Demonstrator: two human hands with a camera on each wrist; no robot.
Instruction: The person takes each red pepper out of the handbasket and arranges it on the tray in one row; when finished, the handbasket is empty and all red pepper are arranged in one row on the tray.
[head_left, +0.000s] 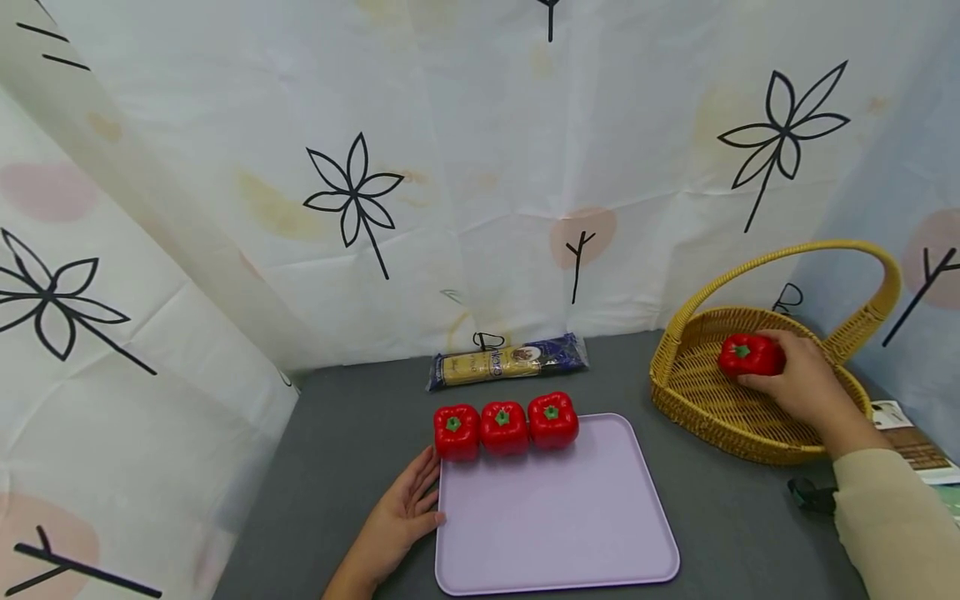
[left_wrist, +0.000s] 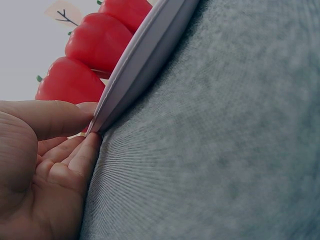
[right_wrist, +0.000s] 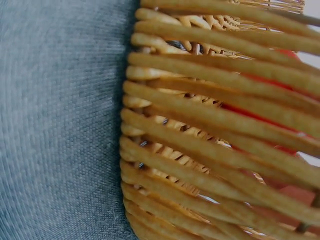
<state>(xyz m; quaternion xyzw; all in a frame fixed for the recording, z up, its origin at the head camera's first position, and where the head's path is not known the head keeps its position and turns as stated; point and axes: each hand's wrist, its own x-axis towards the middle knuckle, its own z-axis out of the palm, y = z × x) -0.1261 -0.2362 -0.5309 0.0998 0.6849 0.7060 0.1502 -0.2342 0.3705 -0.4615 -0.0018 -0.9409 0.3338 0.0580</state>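
Inside the yellow wicker basket (head_left: 697, 417), my right hand (head_left: 806, 383) grips a red bell pepper (head_left: 742, 354) with a green stem. Through the weave in the right wrist view, patches of red pepper (right_wrist: 260, 115) show; the basket wall (right_wrist: 200, 120) hides most of that hand. My left hand (head_left: 401, 508) rests against the left edge of a pale purple tray (head_left: 555, 517), its fingers loosely extended and its thumb at the rim. Three more red bell peppers (head_left: 504, 427) stand in a row along the tray's far edge, the leftmost at the corner.
Behind the tray lies a blue and yellow packet of pasta (head_left: 510, 362). The basket's tall handle (head_left: 787, 247) arches over its opening. A dark object (head_left: 810, 495) and a printed packet (head_left: 911, 442) lie near the right sleeve. Patterned cloth (head_left: 480, 167) hangs around the grey table.
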